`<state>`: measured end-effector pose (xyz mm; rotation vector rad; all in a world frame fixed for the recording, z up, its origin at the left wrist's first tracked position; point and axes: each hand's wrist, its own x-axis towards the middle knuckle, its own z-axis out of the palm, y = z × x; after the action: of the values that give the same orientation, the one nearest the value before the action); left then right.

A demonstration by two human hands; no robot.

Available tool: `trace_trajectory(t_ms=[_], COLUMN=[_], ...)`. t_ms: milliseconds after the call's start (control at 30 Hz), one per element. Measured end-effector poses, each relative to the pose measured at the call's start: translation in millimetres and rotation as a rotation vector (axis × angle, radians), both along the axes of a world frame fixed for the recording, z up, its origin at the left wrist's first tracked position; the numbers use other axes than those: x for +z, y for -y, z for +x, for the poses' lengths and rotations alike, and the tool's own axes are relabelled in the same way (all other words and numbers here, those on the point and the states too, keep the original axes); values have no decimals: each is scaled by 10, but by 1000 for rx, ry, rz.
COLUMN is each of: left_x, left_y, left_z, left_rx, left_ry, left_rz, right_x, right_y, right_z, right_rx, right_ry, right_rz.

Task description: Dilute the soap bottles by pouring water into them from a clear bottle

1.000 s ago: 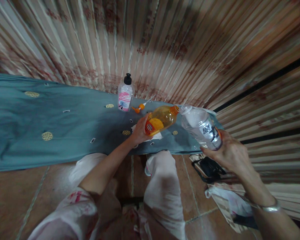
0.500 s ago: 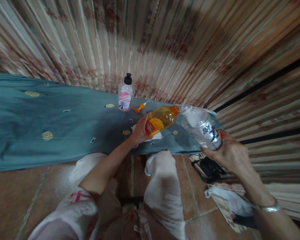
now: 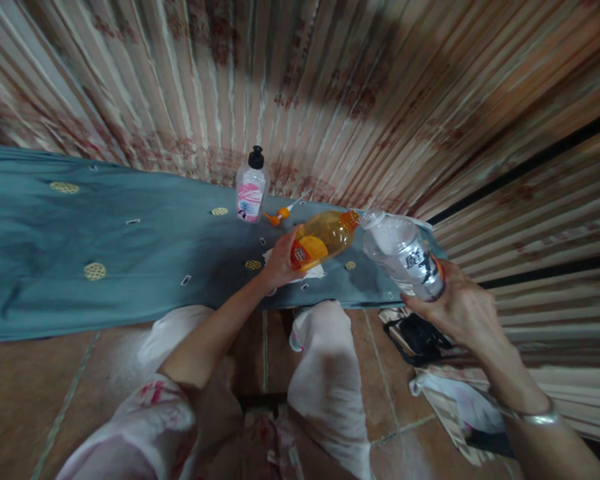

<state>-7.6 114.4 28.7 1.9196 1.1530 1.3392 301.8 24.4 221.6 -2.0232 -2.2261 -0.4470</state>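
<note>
My left hand (image 3: 281, 259) is wrapped round the base of an orange see-through bottle (image 3: 330, 235), which is tilted with its neck up to the right. In my right hand (image 3: 463, 300) is a clear plastic bottle (image 3: 395, 247) with dark lettering, gripped near its base and tilted so its neck points up to the left. The two bottle mouths meet, or nearly so; I cannot tell whether they touch. An orange pump top (image 3: 279, 216) with a pale tube lies behind the orange bottle. Under my left hand and that bottle, a piece of white paper or tissue (image 3: 316, 272) shows partly.
A clear bottle with a pink label and black cap (image 3: 251, 190) stands at the back of the teal cloth-covered table (image 3: 145, 247). Pleated curtains (image 3: 260, 80) rise behind and at the right. On the tiled floor, a black bag-like item (image 3: 417, 335) lies at the right.
</note>
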Motion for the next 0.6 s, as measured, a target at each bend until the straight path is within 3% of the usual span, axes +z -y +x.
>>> trace_trajectory(t_ms=[600], left_x=[11], left_y=[2], left_z=[-3], left_rx=[-12], left_ry=[-7], left_rz=[4], right_x=[-3], right_y=[7], right_z=[9], right_rx=[12], right_ry=[8], right_rz=[17])
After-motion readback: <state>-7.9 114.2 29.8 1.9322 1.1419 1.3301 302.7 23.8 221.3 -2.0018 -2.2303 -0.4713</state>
